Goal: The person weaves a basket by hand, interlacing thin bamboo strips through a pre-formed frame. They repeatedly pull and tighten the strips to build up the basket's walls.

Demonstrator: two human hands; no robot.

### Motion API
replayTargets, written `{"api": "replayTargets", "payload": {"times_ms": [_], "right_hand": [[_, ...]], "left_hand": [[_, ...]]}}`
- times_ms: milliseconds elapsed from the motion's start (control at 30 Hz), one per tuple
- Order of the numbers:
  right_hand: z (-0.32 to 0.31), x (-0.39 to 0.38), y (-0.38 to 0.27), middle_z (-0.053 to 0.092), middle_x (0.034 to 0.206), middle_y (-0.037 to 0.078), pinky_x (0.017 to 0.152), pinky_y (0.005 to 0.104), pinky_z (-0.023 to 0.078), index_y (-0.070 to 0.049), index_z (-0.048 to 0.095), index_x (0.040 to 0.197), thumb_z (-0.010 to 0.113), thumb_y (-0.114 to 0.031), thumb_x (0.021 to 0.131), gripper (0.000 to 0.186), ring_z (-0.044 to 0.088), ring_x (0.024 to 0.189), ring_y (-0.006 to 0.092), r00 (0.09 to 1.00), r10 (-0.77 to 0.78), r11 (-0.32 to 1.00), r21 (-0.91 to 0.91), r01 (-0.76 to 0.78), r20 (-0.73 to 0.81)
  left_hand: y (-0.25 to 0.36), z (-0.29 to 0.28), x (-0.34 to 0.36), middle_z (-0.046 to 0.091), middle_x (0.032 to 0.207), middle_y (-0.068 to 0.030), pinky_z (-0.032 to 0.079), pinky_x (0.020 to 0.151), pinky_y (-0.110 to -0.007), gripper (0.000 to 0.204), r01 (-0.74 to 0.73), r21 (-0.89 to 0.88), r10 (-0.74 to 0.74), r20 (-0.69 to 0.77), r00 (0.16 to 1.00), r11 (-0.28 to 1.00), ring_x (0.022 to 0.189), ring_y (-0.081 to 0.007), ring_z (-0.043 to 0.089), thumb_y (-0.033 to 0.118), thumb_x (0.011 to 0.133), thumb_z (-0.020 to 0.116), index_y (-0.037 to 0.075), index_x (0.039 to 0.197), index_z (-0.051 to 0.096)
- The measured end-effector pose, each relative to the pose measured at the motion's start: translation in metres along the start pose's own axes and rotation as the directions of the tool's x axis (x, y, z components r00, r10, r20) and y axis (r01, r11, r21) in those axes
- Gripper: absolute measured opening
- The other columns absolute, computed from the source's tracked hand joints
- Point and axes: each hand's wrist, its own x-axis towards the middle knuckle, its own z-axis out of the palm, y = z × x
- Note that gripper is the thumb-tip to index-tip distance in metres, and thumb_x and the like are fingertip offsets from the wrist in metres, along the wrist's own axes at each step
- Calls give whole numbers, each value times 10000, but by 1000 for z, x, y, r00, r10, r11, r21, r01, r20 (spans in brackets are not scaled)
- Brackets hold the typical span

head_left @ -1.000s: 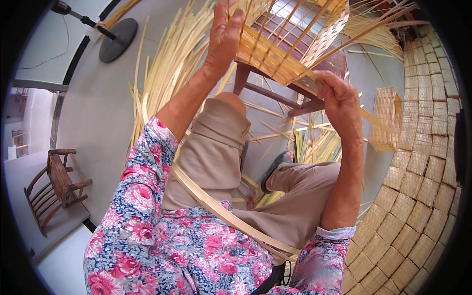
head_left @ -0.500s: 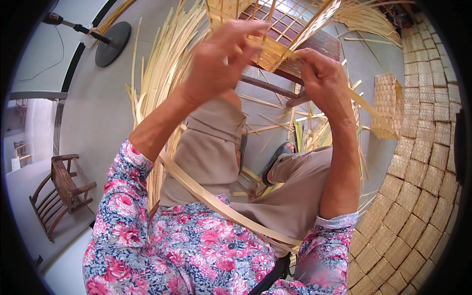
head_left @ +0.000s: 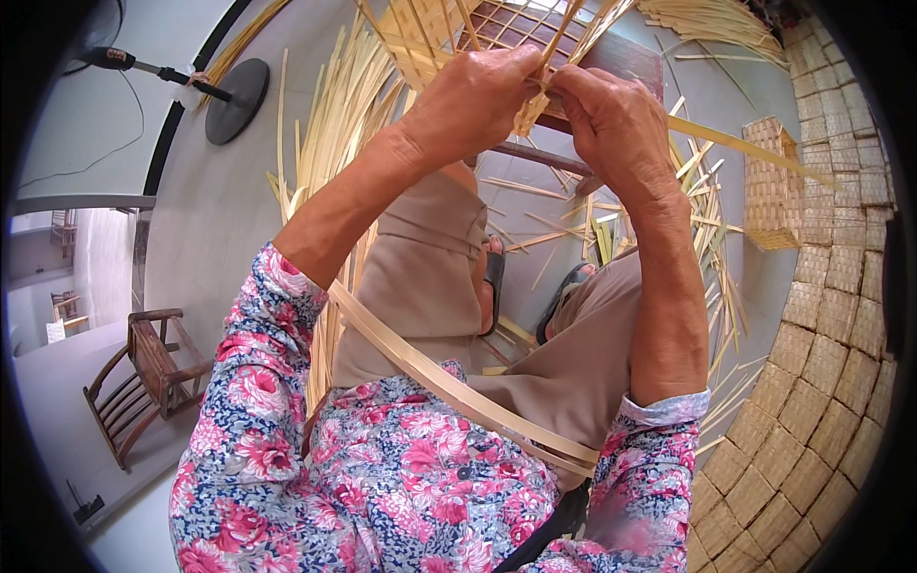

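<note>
My left hand point(head_left: 473, 100) and my right hand point(head_left: 616, 134) meet at the near corner of a partly woven bamboo basket point(head_left: 411, 33) with upright splints. Both have fingers pinched on thin strips at that corner, where the exact grip is partly hidden. A long yellowish strip point(head_left: 731, 143) runs from beside my right hand out to the right. The basket rests on a dark red wooden stool point(head_left: 630, 62). Pale curved strips point(head_left: 411, 363) lie across my lap.
Long splints point(head_left: 325, 115) lean at my left leg, and more point(head_left: 712, 29) lie beyond. A finished basket point(head_left: 769, 181) stands right, beside stacked woven pieces point(head_left: 812, 334). At left are a wooden chair point(head_left: 158, 363) and a round black stand base point(head_left: 234, 100).
My left hand left the basket's upper left side and moved right to the near corner, next to my right hand. My right hand has shifted up and left.
</note>
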Motion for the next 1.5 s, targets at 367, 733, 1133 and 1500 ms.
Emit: {"api": "replayTargets", "payload": {"times_ms": [367,733,1133,1500], "right_hand": [[7,-13,4,621,603,113,555,445,500,-94,658,681,678,-601,815,525,655,602,345,984,-153,983,-83,161,97],[4,-7,7,601,585,119,560,446,488,-93,669,701,675,-579,848,507,638,598,351,967,-245,969,0,245,71],[-3,-4,5,658,695,116,615,445,498,-134,745,874,708,-485,869,352,649,677,356,954,-278,960,15,278,116],[15,8,17,661,646,105,691,444,508,-97,676,715,685,-525,874,457,680,640,309,995,-74,995,-74,69,-73]], "left_hand": [[5,-35,-39,671,821,-108,517,682,-420,209,2,-158,51,331,942,987,761,-335,658,59,859,688,64,1067,683],[6,-53,-23,663,855,-82,546,610,-325,247,62,-238,56,461,886,969,659,-202,703,121,944,674,61,1158,568],[-4,-48,-1,655,916,-100,562,640,-339,396,248,-350,71,692,718,903,726,-231,706,187,933,689,64,1269,519],[-17,-44,-5,705,774,-51,557,654,-264,231,249,-229,-172,310,935,941,719,-109,704,115,857,804,32,970,620]]}}
